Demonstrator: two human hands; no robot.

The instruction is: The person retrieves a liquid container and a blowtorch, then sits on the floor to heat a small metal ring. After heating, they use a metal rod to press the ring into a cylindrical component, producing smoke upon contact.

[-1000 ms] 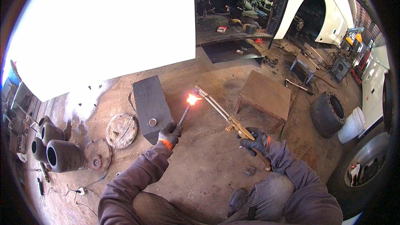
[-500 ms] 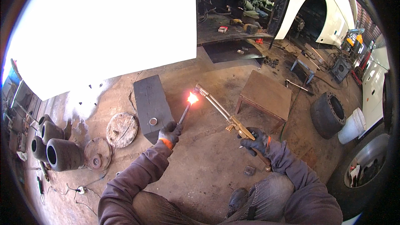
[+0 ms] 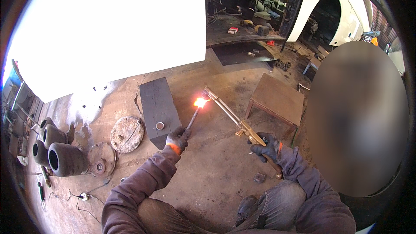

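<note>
My left hand (image 3: 177, 139), in a dark glove with an orange cuff, is closed round the lower end of a dark metal rod (image 3: 193, 118). The rod's upper end (image 3: 200, 102) glows bright orange-white. Closed on the handle of a brass cutting torch (image 3: 228, 114) is my gloved right hand (image 3: 267, 146). The torch slants up to the left, and its head (image 3: 206, 92) sits right beside the glowing end. Whether the head touches the rod, I cannot tell. Under my left hand's side stands a dark block-like bench (image 3: 158, 104) with a small metal ring (image 3: 160, 125) on it.
A low brown table (image 3: 277, 99) stands ahead on the right. Left on the floor are round discs (image 3: 127, 134), several dark hollow cylinders (image 3: 67, 160) and a cable (image 3: 84, 196). A small dark block (image 3: 259, 177) lies near my foot. A large blurred patch hides the right side.
The glow at the rod's end has changed shape, spreading toward the torch head. Both hands keep nearly the same place and hold. A blurred patch now covers the right side.
</note>
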